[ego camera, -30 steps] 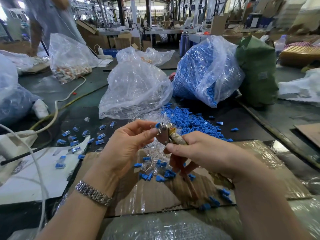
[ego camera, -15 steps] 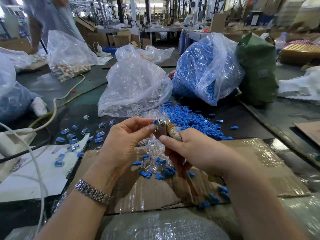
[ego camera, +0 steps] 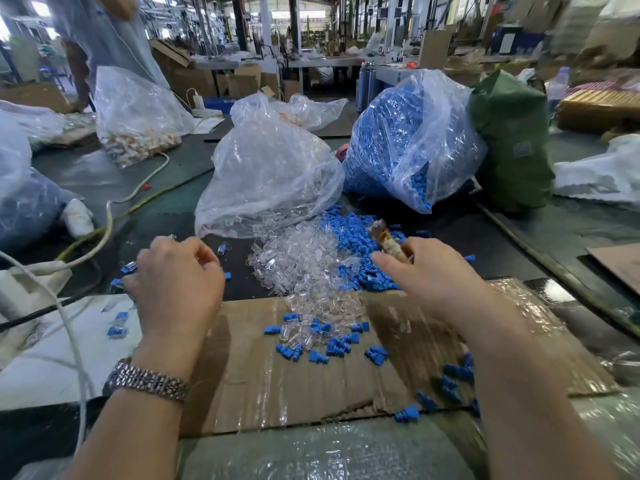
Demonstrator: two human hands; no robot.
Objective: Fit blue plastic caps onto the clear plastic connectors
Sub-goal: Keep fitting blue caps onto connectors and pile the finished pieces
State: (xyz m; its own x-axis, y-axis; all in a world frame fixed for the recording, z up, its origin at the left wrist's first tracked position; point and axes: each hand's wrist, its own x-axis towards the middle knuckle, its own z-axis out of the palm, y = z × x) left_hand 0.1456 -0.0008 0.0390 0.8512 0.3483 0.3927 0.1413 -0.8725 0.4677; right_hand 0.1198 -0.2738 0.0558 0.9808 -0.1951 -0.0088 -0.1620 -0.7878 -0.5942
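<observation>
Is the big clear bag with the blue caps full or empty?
Full: blue plastic caps pack the big clear plastic bag, and some spill from its mouth.

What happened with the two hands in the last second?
They parted. The left hand swung left over the finished capped pieces, fingers curled; whether it holds anything is hidden. The right hand moved right over the blue caps, gripping the tool as before. Bags and piles stayed put.

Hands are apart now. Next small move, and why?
Probably the right hand, gripping the tool, picks a blue cap from the pile beneath its fingertips. The left hand is over the finished pieces, away from the clear connectors it needs next.
</observation>
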